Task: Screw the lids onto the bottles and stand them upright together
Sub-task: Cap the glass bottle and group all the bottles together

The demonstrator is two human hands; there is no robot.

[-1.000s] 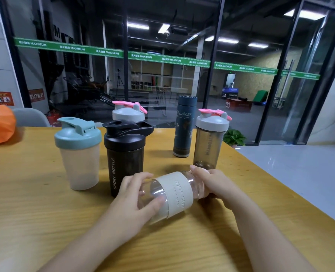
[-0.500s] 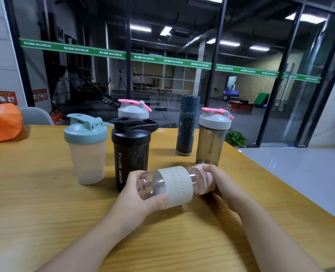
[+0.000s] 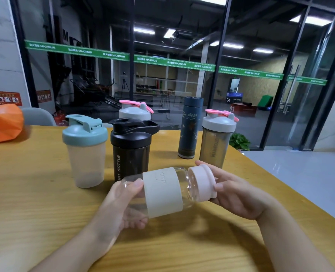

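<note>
A clear glass bottle (image 3: 184, 183) with a pale sleeve is held sideways above the wooden table (image 3: 35, 203). My left hand (image 3: 123, 205) grips its base end. My right hand (image 3: 235, 195) wraps the pale pink lid (image 3: 202, 181) on its neck. Behind stand upright a frosted shaker with a teal lid (image 3: 85, 152), a black sport bottle (image 3: 132, 150), a shaker with a grey and pink lid (image 3: 135, 111) partly hidden behind the black one, a dark blue flask (image 3: 190, 127) and a smoky shaker with a grey and pink lid (image 3: 216, 138).
An orange bag (image 3: 2, 122) lies at the table's far left, with a grey chair back (image 3: 38, 115) beside it. The table's right edge runs diagonally past my right arm. A glass wall stands behind the table.
The bottle has been lifted off the table and closer to me. The pink lid, earlier hidden under my right hand, now shows on the neck.
</note>
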